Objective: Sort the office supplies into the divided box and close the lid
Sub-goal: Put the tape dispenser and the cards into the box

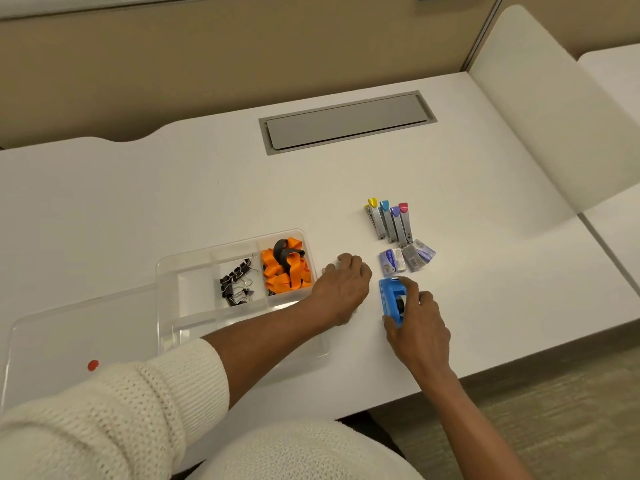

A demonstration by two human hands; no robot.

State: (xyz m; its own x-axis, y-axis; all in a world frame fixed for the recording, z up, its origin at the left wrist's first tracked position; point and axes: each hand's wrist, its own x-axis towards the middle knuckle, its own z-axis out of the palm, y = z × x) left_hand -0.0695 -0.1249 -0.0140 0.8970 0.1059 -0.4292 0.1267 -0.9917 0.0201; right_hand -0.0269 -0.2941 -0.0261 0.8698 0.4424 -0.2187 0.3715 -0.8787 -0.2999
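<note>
- Because its lid [79, 337] is swung open and lies flat to the left, the clear divided box [239, 320] sits ready for loading on the white surface [207, 188]; one box, one lid with a single red dot [92, 365] on it.
- Since like goes with like, each compartment holds one kind of thing: the far right one carries a bundle of orange straps [285, 270] with a black band, too tangled to count; the middle one a heap of black binder clips [237, 284], several, exact number unclear; the left one looks bare.
- While reaching across the box, the left hand [341, 289] rests knuckles-up just right of the box rim, fingers curled down over something pale; I cannot tell what it is or whether it is truly gripped.
- As the right hand [420, 327] closes thumb and fingers around the sides of one blue hole punch [393, 299], the grip looks set for lifting it, probably toward a free compartment.
- Lined up side by side beyond the hands, four small staplers [389, 221] wait unsorted, tipped yellow, blue, purple and red.
- Fanned out just beneath them, near the punch, lie small boxes of staples [407, 259], about four, overlapping so the count is uncertain.
</note>
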